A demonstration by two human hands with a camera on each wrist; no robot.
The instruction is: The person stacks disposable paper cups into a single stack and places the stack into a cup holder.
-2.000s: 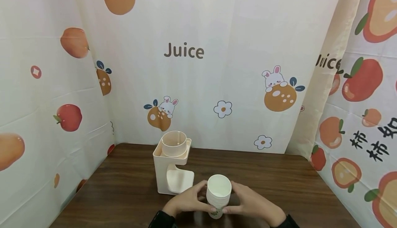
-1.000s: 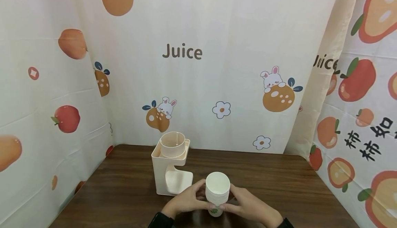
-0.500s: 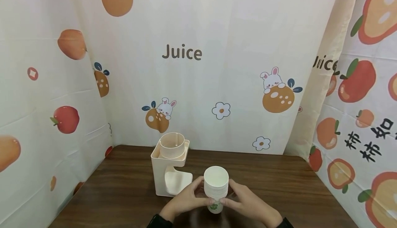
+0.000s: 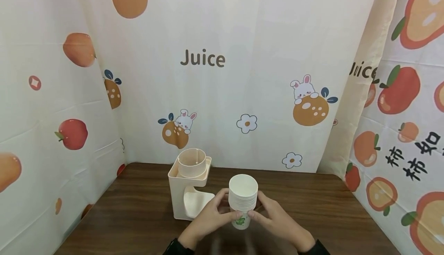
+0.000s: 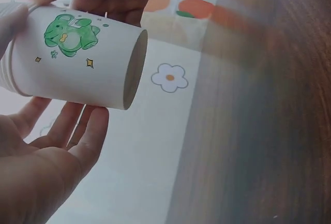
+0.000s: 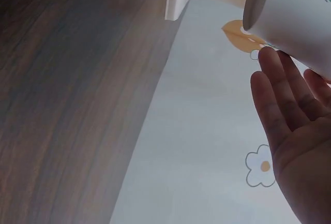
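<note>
A stack of white paper cups (image 4: 243,203), nested mouth up, is held upright above the table between both hands. My left hand (image 4: 211,215) grips its left side and my right hand (image 4: 280,219) its right, the thumbs at the front below the stacked rims. A green cartoon animal print (image 5: 72,35) shows on the lowest cup in the left wrist view. The right wrist view has the fingers (image 6: 279,79) along the lowest cup's side. Behind my left hand stands a cream plastic device (image 4: 178,197) with a round tube (image 4: 192,164) on top and a curved ledge (image 4: 195,203) below.
The dark wood-grain table (image 4: 312,197) carries the device toward its back left. Fabric curtains (image 4: 222,93) printed with fruit, flowers and rabbits enclose the table at the back and on both sides.
Both hands have raised the cup stack, most clearly in the last half second, and moved it slightly away from the body. Their grip is unchanged. The cream device has stayed in place.
</note>
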